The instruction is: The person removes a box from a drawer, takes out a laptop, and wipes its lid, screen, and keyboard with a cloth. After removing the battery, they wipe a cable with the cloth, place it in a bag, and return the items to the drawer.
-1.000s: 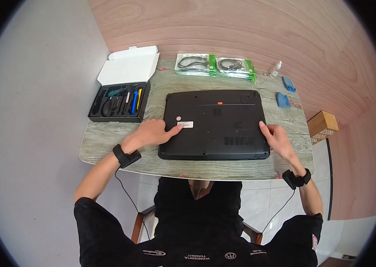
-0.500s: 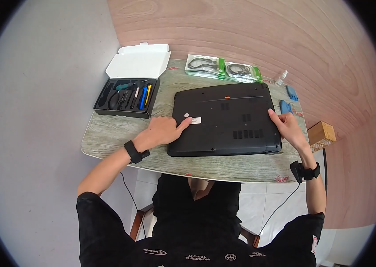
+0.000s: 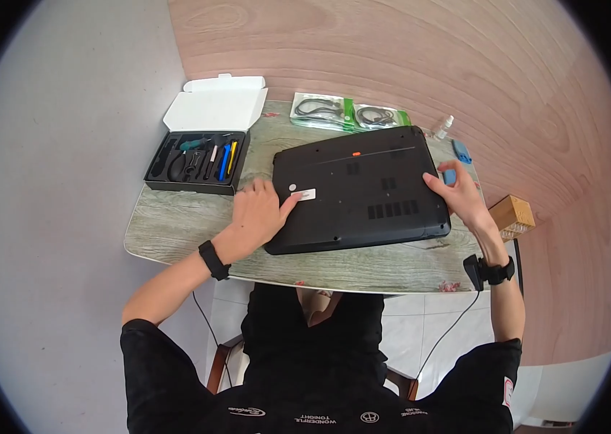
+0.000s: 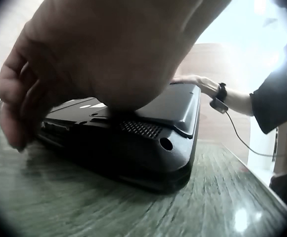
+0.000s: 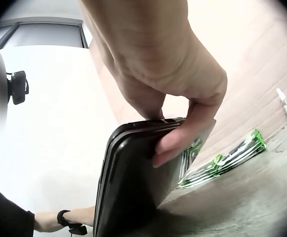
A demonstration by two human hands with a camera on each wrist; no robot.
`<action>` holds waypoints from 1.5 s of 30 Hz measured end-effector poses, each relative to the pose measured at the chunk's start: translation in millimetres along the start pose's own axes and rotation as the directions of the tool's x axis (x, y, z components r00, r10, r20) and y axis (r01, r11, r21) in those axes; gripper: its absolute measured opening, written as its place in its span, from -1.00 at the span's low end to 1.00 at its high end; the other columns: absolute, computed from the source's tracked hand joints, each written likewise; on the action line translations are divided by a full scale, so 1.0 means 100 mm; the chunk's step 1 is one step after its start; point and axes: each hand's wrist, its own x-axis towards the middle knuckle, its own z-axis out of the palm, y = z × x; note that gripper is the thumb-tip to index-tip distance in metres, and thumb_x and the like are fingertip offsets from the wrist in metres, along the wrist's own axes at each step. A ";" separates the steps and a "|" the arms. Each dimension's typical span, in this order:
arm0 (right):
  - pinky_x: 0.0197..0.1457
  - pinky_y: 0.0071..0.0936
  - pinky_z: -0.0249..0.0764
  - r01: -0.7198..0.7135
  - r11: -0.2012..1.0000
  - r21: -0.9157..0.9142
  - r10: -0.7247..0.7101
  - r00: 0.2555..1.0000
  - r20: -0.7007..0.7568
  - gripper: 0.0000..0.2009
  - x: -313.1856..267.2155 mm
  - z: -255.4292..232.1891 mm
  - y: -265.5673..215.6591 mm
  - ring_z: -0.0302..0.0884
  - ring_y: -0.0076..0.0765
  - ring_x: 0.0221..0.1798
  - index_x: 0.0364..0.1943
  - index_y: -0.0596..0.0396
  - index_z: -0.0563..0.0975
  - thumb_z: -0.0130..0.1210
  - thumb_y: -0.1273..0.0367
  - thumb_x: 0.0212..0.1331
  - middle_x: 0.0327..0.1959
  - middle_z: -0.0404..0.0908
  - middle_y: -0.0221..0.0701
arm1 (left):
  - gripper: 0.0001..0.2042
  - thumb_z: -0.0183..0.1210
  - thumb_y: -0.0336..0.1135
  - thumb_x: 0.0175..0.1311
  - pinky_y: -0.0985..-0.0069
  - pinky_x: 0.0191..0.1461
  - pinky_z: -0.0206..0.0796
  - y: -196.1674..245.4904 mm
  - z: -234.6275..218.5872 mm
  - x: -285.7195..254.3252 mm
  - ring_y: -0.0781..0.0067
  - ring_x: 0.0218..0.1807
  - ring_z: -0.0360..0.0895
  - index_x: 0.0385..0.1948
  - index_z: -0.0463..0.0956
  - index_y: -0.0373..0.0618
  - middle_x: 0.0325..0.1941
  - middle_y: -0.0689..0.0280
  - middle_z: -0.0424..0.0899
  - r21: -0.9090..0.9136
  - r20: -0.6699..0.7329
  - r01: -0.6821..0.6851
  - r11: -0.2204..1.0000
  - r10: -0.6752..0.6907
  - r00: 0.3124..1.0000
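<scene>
A black laptop (image 3: 363, 189) lies underside up on the table, with a white label (image 3: 305, 194), an orange latch and vent grilles facing upward. Its right side is lifted, so it slants. My right hand (image 3: 462, 195) grips that raised edge; the right wrist view shows its fingers (image 5: 175, 143) on the lower face and the thumb on the other. At the left edge, my left hand (image 3: 255, 213) rests with its thumb on the underside by the label. Its other fingers (image 4: 17, 118) reach down beside the edge toward the tabletop, not curled under it.
An open-lidded tool kit box (image 3: 193, 163) stands at the left back. Bagged cables (image 3: 320, 108) lie along the rear wall, near a small spray bottle (image 3: 443, 128). Blue cloths (image 3: 462, 151) sit at the right, partly behind my right hand. A wooden box (image 3: 514, 215) stands beyond the table's right edge.
The laptop's right side has come up off the table and the laptop has turned slightly. My right hand has risen with it. My left fingers have stretched out more along the left edge.
</scene>
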 end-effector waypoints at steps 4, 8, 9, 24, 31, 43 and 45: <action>-0.59 -0.57 0.36 0.034 0.997 -0.074 -0.034 0.999 -0.006 -0.28 0.01 -0.05 -0.13 0.55 -0.55 -0.53 0.22 0.37 0.31 0.29 0.02 0.26 -0.47 0.65 -0.30 | -0.30 0.20 0.01 0.37 0.12 0.36 0.28 0.02 0.01 -0.09 -0.16 0.41 0.32 0.25 0.27 -0.53 0.46 -0.18 0.24 -0.090 -0.246 -0.405 0.910 0.373 0.894; -0.60 -0.58 0.36 0.035 0.994 -0.104 -0.034 0.999 0.005 -0.28 0.05 -0.10 -0.25 0.55 -0.54 -0.54 0.24 0.33 0.33 0.30 0.01 0.25 -0.49 0.63 -0.32 | 0.02 0.32 0.18 0.18 0.06 0.61 -0.06 0.50 -0.15 -0.27 -0.22 0.57 0.02 0.40 0.04 -0.56 0.54 -0.25 0.03 -0.312 -0.234 -0.589 0.745 0.541 0.808; -0.61 -0.60 0.35 0.038 0.994 -0.101 -0.038 0.999 0.006 -0.29 0.06 -0.10 -0.28 0.54 -0.55 -0.55 0.24 0.30 0.34 0.30 0.01 0.25 -0.49 0.62 -0.33 | 0.12 0.37 0.23 0.10 0.04 0.63 -0.11 0.67 -0.24 -0.29 -0.25 0.60 -0.05 0.43 -0.02 -0.56 0.56 -0.27 -0.02 -0.313 -0.227 -0.588 0.745 0.543 0.809; -0.64 -0.54 0.43 0.087 0.984 -0.154 -0.072 0.992 0.102 -0.11 0.20 -0.23 -0.84 0.52 -0.47 -0.64 0.27 0.53 0.27 0.33 -0.05 0.17 -0.49 0.59 -0.23 | -0.07 0.40 -0.30 0.12 -0.06 0.48 0.14 1.47 -0.37 0.15 -0.49 0.42 0.20 0.49 -0.01 -0.32 0.42 -0.44 0.15 -0.281 -0.446 -0.459 0.843 0.308 0.840; -0.57 -0.49 0.46 0.202 0.969 -0.140 -0.187 0.976 0.113 -0.07 0.22 -0.25 -1.13 0.58 -0.45 -0.53 0.27 0.53 0.31 0.24 -0.16 0.20 -0.50 0.56 -0.23 | -0.13 0.23 -0.58 0.07 0.01 0.48 0.15 1.37 -0.54 0.22 -0.44 0.44 0.20 0.51 0.00 -0.23 0.42 -0.42 0.18 -0.350 -0.457 -0.433 0.831 0.251 0.853; 0.17 -0.22 0.63 0.222 0.793 0.568 -0.445 0.847 0.290 -0.16 0.67 0.75 -1.20 0.62 -0.04 0.16 0.49 0.34 0.03 -0.36 -0.20 0.51 0.14 0.55 0.03 | -0.54 0.12 -0.54 0.22 0.45 -0.16 0.39 0.61 -1.22 0.46 0.39 -0.31 0.49 0.20 0.36 -0.34 -0.32 0.11 0.58 -0.625 -0.529 -0.356 0.695 -0.042 0.847; 0.26 -0.13 0.58 0.173 0.854 0.491 -0.405 0.814 0.416 -0.13 0.71 1.24 -0.95 0.48 0.03 0.33 0.50 0.32 0.03 -0.38 -0.25 0.48 0.33 0.37 0.14 | -0.63 0.13 -0.54 0.22 0.46 -0.17 0.38 0.40 -1.21 0.57 0.42 -0.31 0.49 0.09 0.40 -0.37 -0.31 0.18 0.59 -0.623 -0.563 -0.391 0.677 -0.041 0.826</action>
